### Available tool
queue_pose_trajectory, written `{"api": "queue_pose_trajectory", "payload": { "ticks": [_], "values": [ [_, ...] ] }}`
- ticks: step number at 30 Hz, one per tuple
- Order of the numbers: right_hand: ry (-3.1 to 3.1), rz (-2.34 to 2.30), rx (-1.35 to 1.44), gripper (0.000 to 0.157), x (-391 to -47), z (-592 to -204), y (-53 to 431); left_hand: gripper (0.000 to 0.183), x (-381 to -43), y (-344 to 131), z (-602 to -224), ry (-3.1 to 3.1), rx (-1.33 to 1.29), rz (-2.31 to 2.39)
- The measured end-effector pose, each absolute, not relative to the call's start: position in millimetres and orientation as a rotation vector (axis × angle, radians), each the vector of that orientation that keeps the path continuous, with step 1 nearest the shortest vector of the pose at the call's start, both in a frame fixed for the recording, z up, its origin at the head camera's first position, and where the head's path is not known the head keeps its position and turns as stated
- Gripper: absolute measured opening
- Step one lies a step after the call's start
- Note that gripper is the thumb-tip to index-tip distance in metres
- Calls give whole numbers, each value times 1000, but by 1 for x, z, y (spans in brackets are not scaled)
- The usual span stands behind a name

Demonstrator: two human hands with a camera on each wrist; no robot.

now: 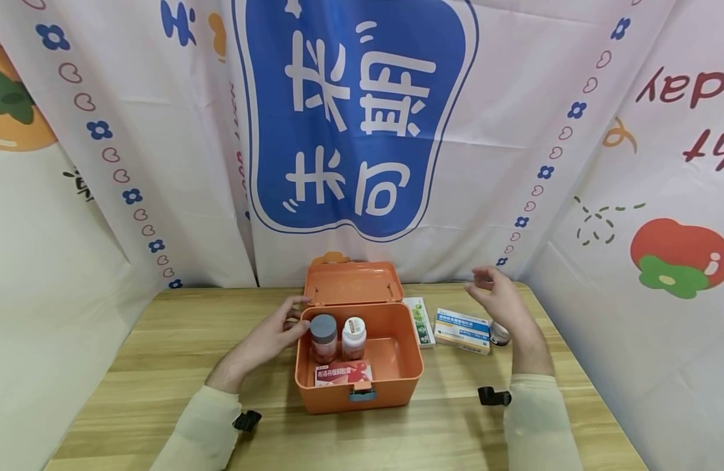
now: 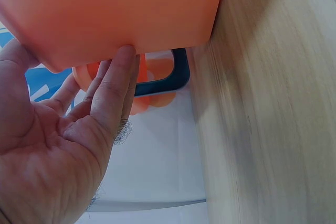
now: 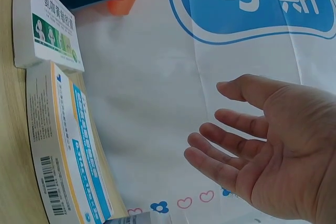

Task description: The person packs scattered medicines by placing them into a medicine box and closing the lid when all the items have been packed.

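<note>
My left hand (image 1: pixel 281 330) touches the left side of an open orange box (image 1: pixel 417 376), its fingers fairly straight against the wall near the back corner. The left wrist view shows that hand (image 2: pixel 68 124) close up, with fingertips on the orange plastic. Inside the box stand a grey-lidded bottle (image 1: pixel 323 337) and a white bottle (image 1: pixel 354 340), with a red-and-white medicine carton (image 1: pixel 344 373) in front. My right hand (image 1: pixel 498 301) hovers with relaxed fingers and nothing in it, above a blue-and-white medicine carton (image 1: pixel 463 330) and a small dark-and-white container (image 1: pixel 499 333), which is partly hidden.
A green-and-white medicine carton (image 1: pixel 419 322) lies against the orange box's right side. The box's lid (image 1: pixel 352 282) is tipped back toward the printed curtain (image 1: pixel 456 255). Everything stands on a wood-grain table (image 1: pixel 179 347) with curtains on three sides.
</note>
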State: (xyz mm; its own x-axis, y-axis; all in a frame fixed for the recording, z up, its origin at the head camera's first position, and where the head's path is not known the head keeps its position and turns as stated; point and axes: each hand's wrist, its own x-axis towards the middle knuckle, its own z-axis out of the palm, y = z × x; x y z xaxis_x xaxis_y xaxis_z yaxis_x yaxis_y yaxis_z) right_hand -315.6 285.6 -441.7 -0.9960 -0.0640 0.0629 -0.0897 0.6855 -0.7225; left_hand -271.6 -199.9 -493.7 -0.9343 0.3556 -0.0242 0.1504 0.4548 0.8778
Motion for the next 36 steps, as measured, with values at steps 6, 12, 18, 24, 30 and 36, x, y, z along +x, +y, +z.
{"api": "queue_pose_trajectory", "payload": {
  "ticks": [6,12,18,24,30,36],
  "values": [
    [-2864,1245,89,59,-317,-446,299,51,-273,-200,-494,2498,433,1471],
    [-2875,1238,25,63,-319,-450,312,51,-272,-201,-494,2502,441,1465],
    [-2894,1206,-50,66,-319,-451,322,51,-273,-200,-493,2493,436,1476],
    [-2923,1206,-95,68,-318,-452,332,51,-272,-200,-492,2484,436,1483],
    [-2931,1212,-112,69,-317,-452,340,51,-271,-200,-493,2480,437,1481],
    [-2939,1205,-86,70,-314,-456,349,52,-272,-201,-493,2488,435,1477]
  ]
}}
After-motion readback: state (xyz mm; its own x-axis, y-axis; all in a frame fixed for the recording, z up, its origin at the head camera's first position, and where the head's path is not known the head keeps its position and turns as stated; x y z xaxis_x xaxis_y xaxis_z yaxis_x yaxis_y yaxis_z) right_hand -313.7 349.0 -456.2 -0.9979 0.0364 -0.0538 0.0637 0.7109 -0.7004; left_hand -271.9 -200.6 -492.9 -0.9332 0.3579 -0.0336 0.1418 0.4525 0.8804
